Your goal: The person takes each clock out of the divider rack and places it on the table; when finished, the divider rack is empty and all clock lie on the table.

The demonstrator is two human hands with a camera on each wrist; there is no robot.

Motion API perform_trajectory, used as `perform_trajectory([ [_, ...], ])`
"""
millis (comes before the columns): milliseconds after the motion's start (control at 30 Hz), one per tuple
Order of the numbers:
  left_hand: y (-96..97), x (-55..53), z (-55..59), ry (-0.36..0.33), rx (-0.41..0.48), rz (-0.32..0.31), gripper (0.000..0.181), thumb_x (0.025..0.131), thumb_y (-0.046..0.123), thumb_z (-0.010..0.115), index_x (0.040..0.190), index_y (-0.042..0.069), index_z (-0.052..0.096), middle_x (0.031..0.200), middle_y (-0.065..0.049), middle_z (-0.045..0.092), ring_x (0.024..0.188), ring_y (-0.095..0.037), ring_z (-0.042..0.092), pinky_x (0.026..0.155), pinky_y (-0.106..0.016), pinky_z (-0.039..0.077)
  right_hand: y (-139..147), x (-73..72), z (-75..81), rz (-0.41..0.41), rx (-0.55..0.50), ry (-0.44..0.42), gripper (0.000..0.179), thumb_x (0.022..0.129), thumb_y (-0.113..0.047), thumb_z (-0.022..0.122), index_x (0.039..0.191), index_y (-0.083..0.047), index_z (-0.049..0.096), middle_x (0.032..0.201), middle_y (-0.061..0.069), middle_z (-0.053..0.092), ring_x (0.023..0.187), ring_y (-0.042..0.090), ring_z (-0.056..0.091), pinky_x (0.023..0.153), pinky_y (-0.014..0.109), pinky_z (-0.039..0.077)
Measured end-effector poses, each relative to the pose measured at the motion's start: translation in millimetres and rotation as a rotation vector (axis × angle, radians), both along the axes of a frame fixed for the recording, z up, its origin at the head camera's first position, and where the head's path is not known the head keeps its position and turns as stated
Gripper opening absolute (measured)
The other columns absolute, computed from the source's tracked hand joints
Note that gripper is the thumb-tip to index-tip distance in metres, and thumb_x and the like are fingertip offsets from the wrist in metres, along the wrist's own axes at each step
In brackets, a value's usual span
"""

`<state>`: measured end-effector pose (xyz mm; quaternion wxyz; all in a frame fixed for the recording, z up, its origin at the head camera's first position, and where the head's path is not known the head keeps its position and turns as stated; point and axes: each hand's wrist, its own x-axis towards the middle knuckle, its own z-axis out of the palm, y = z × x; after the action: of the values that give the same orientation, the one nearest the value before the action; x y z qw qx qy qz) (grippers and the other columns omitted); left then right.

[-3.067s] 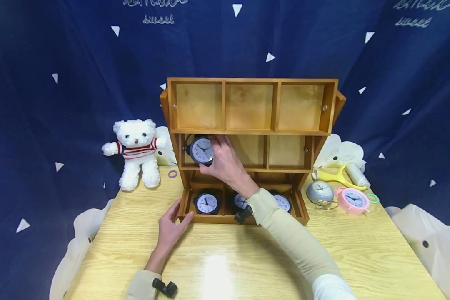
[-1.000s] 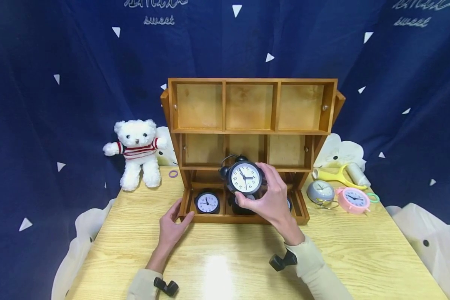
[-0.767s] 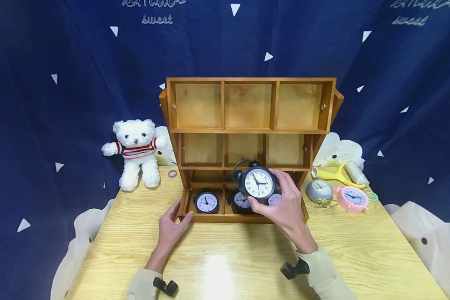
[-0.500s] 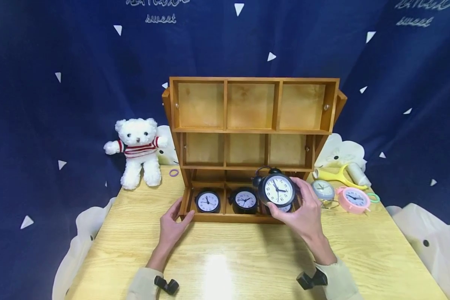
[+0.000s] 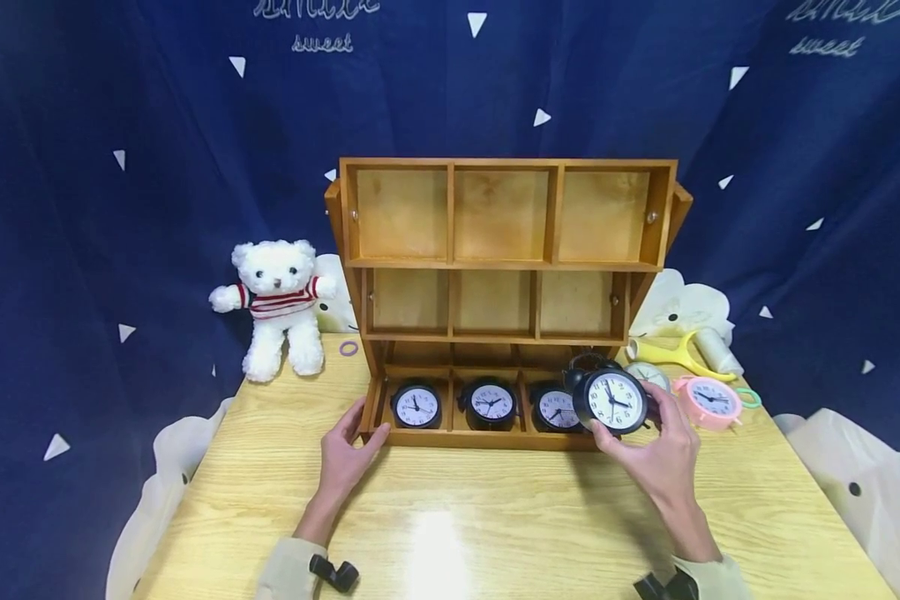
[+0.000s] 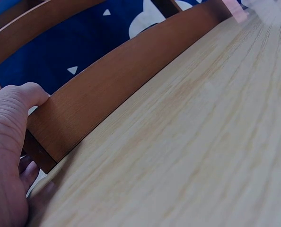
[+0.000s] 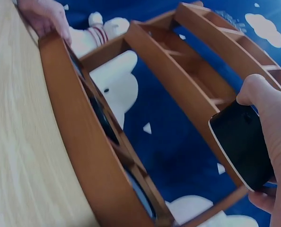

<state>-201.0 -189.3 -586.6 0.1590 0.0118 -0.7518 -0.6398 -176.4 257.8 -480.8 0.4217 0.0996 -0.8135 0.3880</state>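
Note:
My right hand holds a black twin-bell alarm clock by its rim, thumb below and fingers at its right side. The clock's white face points toward me, in front of the right end of a wooden three-tier shelf. In the right wrist view, the black clock's body shows from the side. My left hand grips the front left corner of the shelf's bottom tier, thumb over the edge. Three black clocks sit in that tier: left, middle and right.
Right of the shelf are a grey clock, partly hidden, a pink clock, a green ring, a yellow Y-shaped handle and a white roll. A white teddy bear and purple ring are at left.
My right hand has taken the black alarm clock out of the middle tier's left compartment and carried it down and right, past the shelf's right end. The left hand has stayed at the corner.

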Motion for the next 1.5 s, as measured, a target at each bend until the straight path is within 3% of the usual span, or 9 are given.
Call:
perform_trajectory([
  [267,-0.1,-0.5,-2.3,0.025,0.032,-0.010,0.064,0.087,0.008,0.085,0.144,-0.004,0.058,0.146,-0.022,0.059,0.137,-0.033,0.055,0.111,-0.020,0.042,31.8,3.9,-15.3,-0.098,-0.046,0.081,0.089,0.049,-0.026,0.093,0.127,0.009,0.067,0.113,0.031,0.070,0.096,-0.004,0.054,0.081,0.005,0.042],
  [500,-0.5,-0.6,-2.4,0.015,0.020,-0.006,0.065,0.087,0.008,0.086,0.145,-0.003,0.058,0.148,-0.020,0.058,0.139,-0.032,0.054,0.111,-0.018,0.042,61.2,14.6,-29.1,-0.203,-0.040,-0.023,0.084,0.052,-0.021,0.094,0.123,0.012,0.064,0.107,0.033,0.066,0.099,-0.013,0.047,0.082,0.005,0.036],
  [667,1.3,-0.3,0.2,-0.011,0.014,0.003,0.065,0.087,0.005,0.084,0.146,-0.004,0.056,0.149,-0.022,0.057,0.139,-0.034,0.053,0.110,-0.015,0.041,79.3,19.7,-40.2,-0.272,-0.063,-0.048,0.082,0.051,-0.016,0.094,0.123,0.012,0.064,0.105,0.031,0.066,0.095,-0.016,0.046,0.081,0.007,0.034],
  [933,7.4,15.1,36.6,-0.018,-0.013,-0.027,0.065,0.089,0.003,0.082,0.144,-0.012,0.053,0.146,-0.030,0.055,0.137,-0.043,0.053,0.114,-0.035,0.043,107.7,30.0,-54.9,-0.393,-0.112,-0.190,0.082,0.055,-0.017,0.095,0.127,0.007,0.064,0.111,0.029,0.066,0.092,-0.019,0.040,0.087,0.031,0.032],
  [1033,7.1,16.1,37.9,-0.026,-0.020,-0.026,0.065,0.089,0.004,0.082,0.145,-0.012,0.052,0.147,-0.029,0.055,0.137,-0.042,0.053,0.114,-0.037,0.043,118.2,32.8,-61.8,-0.432,-0.134,-0.254,0.082,0.057,-0.015,0.095,0.129,0.006,0.063,0.115,0.027,0.065,0.089,-0.020,0.038,0.091,0.040,0.031],
  [1100,5.2,12.1,28.5,-0.031,-0.011,-0.022,0.065,0.089,0.004,0.082,0.146,-0.011,0.052,0.148,-0.028,0.054,0.138,-0.040,0.053,0.115,-0.036,0.042,125.2,33.6,-67.1,-0.457,-0.146,-0.286,0.082,0.058,-0.015,0.096,0.131,0.006,0.062,0.117,0.027,0.064,0.087,-0.022,0.037,0.094,0.040,0.032],
  [1233,1.2,2.7,7.7,-0.024,0.007,-0.013,0.065,0.089,0.005,0.083,0.147,-0.006,0.054,0.148,-0.024,0.056,0.137,-0.037,0.055,0.113,-0.028,0.043,138.3,35.0,-77.0,-0.506,-0.171,-0.324,0.077,0.061,-0.017,0.096,0.127,0.006,0.064,0.116,0.025,0.066,0.079,-0.026,0.037,0.090,0.022,0.031],
  [1367,-0.2,0.1,-0.2,0.005,0.016,-0.014,0.065,0.088,0.007,0.085,0.145,-0.004,0.057,0.146,-0.022,0.059,0.135,-0.035,0.057,0.108,-0.016,0.045,148.6,37.1,-84.4,-0.538,-0.167,-0.377,0.075,0.063,-0.020,0.096,0.126,0.006,0.065,0.115,0.027,0.067,0.079,-0.022,0.036,0.089,0.030,0.031],
  [1500,0.3,0.6,0.5,0.018,0.009,-0.009,0.065,0.088,0.007,0.085,0.145,-0.004,0.057,0.146,-0.023,0.058,0.136,-0.036,0.056,0.107,-0.013,0.044,157.2,39.0,-90.7,-0.553,-0.142,-0.436,0.078,0.063,-0.024,0.095,0.127,0.008,0.064,0.116,0.031,0.067,0.085,0.008,0.054,0.085,0.041,0.034],
])
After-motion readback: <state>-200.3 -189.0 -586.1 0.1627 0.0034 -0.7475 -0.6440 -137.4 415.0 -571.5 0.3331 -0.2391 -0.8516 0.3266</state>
